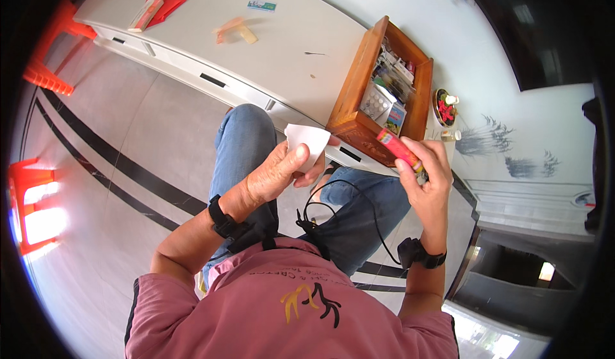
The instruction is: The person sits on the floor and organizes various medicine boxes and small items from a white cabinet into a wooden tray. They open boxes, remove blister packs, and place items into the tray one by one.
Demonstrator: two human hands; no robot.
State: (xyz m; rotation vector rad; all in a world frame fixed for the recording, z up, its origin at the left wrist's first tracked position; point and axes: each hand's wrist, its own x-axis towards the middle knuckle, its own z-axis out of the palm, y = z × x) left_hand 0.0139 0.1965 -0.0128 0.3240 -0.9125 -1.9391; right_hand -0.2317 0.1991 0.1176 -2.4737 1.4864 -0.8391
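Observation:
My left hand [283, 166] grips a piece of white paper [308, 142] with a torn-looking edge, the thumb pressed on its face. To the right, my right hand [430, 171] holds a slim red cylinder or tube [401, 150] between thumb and fingers, one end pointing up and left. That tube overlaps the near corner of a carved wooden box [353, 99] in my view. Inside the open box lie a blister pack of pills [375, 103], a small printed booklet or box [396, 117] and a jumble of small items.
A white cabinet [283, 65] bears the box, red packets [166, 10], a crumpled orange-yellow strip [235, 29] and a printed card [262, 6]. A small jar [450, 135] stands beyond the box. Orange plastic stools [36, 176] are at left. A black cable [372, 205] hangs across my lap.

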